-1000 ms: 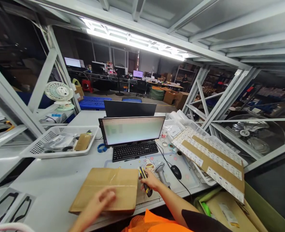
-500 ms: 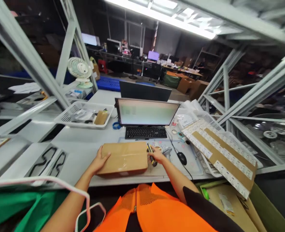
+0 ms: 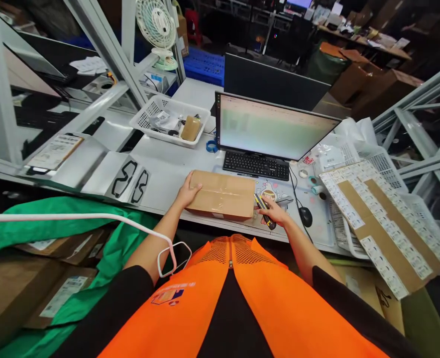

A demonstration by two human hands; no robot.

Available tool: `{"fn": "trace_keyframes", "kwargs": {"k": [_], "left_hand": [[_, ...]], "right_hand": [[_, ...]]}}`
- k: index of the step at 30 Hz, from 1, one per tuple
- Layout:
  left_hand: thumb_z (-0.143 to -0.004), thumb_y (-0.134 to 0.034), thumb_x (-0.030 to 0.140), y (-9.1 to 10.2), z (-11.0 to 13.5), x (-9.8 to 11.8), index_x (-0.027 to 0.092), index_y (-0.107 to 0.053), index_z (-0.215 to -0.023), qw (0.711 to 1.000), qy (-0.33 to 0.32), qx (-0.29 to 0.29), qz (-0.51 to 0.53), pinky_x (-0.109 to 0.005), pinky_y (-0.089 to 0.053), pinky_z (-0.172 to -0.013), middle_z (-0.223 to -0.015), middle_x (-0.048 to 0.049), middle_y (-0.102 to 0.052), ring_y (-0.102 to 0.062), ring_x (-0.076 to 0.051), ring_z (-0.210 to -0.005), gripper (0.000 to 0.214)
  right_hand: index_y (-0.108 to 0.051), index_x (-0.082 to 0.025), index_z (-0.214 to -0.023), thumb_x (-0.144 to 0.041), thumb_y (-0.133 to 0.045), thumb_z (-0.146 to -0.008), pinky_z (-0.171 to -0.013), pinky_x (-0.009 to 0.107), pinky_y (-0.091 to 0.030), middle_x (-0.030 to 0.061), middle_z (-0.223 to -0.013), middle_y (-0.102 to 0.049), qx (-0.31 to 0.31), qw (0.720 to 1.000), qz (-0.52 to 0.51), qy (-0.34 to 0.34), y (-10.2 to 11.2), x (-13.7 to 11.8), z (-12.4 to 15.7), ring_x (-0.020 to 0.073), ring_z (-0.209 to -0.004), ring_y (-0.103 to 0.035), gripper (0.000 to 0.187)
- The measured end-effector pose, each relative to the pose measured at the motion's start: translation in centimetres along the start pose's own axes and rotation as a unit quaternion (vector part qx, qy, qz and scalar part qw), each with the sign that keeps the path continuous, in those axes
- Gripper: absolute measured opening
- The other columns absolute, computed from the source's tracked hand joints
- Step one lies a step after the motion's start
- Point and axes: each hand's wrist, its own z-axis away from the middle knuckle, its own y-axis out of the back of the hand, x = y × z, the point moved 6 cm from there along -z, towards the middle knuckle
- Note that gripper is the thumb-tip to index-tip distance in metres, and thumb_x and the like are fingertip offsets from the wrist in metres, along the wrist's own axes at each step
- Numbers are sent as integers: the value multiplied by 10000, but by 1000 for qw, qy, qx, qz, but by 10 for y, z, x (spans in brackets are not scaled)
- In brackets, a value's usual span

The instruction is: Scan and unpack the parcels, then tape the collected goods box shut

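A flat brown cardboard box, sealed with clear tape, lies on the white table at its front edge. My left hand grips the box's left end. My right hand rests at the box's right end and is closed around a yellow-and-black utility knife. Behind the box are a black keyboard and a lit monitor.
A black mouse and a handheld scanner lie right of my right hand. A cardboard sheet with label strips overhangs white baskets on the right. A white tray sits back left. Green cloth and boxes lie below left.
The view tilted down and pulled back. My left hand moved from the top of the box to its left end. My right hand still holds the knife beside the box.
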Motion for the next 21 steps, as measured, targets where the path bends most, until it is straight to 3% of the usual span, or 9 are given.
{"fn": "trace_keyframes", "kwargs": {"k": [5,9,13,16,18,19,21], "left_hand": [[-919,-718,413,-1,1,-5,242,-350,-1728,1000,7,8,11,-452,-421,-1266,-1660,-115,-529,-561,-318,-1483,905],[-909,-729,415,-1,0,-3,252,-419,-1695,1000,16,13,7,-467,-424,-1262,-1621,-109,-574,-571,-330,-1471,860],[-914,-727,405,6,5,5,185,-420,-1685,999,0,38,-23,-483,-463,-1219,-1596,-173,-584,-625,-341,-1393,858],[-960,-647,345,19,31,21,106,-575,-1544,981,-101,134,-94,-499,-419,-1251,-1534,-219,-615,-584,-354,-1419,635],[-997,-591,317,13,59,32,129,-689,-1389,960,-187,151,-141,-507,-398,-1263,-1440,-202,-678,-581,-346,-1411,446],[-1011,-585,323,5,73,35,154,-722,-1332,953,-226,129,-157,-511,-402,-1258,-1399,-183,-705,-597,-339,-1392,388],[-1028,-614,373,-18,99,37,193,-750,-1287,939,-286,67,-180,-514,-415,-1245,-1382,-148,-729,-613,-330,-1381,343]], "right_hand": [[-419,-220,-1623,-226,-733,-804,-495,263,-572,120,-1219,-792,-30,998,36,-36,-2,11,13,124,-528,-675,877],[-497,-204,-1571,-224,-770,-782,-453,258,-539,112,-1128,-806,-65,996,49,-27,-11,21,25,142,-494,-670,835],[-496,-201,-1582,-199,-758,-818,-452,252,-530,74,-1001,-801,-18,994,101,-37,10,23,38,155,-502,-672,808],[-506,-167,-1583,-213,-690,-923,-579,282,-594,44,-852,-763,70,981,181,-22,43,-4,44,179,-595,-710,687],[-548,-169,-1560,-243,-633,-992,-683,312,-617,58,-868,-767,110,953,283,20,50,-39,38,189,-656,-726,579],[-566,-179,-1553,-253,-623,-1010,-737,328,-621,76,-918,-783,113,930,346,47,42,-60,31,201,-706,-742,552],[-588,-205,-1550,-255,-633,-1015,-863,357,-609,119,-1104,-803,92,870,472,107,6,-101,11,242,-883,-775,539]]}}
